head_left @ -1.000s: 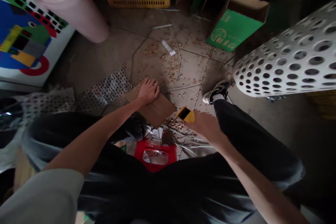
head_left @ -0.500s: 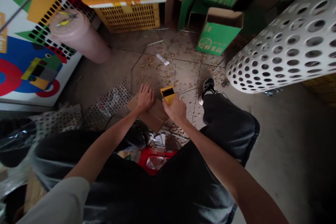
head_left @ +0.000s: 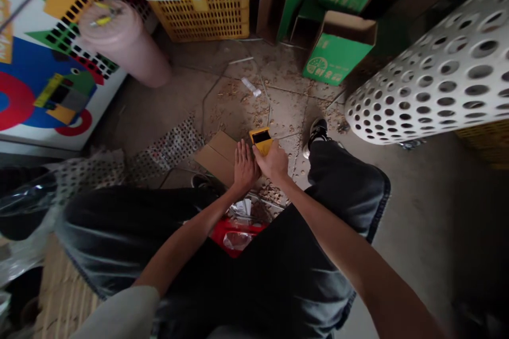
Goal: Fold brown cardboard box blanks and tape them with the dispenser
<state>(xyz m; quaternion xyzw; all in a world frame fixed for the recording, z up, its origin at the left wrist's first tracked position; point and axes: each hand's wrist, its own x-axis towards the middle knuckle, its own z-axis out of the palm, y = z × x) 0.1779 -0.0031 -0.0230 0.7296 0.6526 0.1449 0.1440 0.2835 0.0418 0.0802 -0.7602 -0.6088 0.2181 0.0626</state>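
Yellow handheld device (head_left: 261,140) was clasped in the right hand (head_left: 274,163); the left hand (head_left: 244,168) stood open, empty, beside it, near flattened cardboard (head_left: 214,154).

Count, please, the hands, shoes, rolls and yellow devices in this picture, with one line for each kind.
Hands: 2 (left hand, right hand)
Shoes: 2 (near shoe, far shoe)
Rolls: 2 (pink roll, white perforated roll)
Yellow devices: 1 (yellow device)
Total: 7
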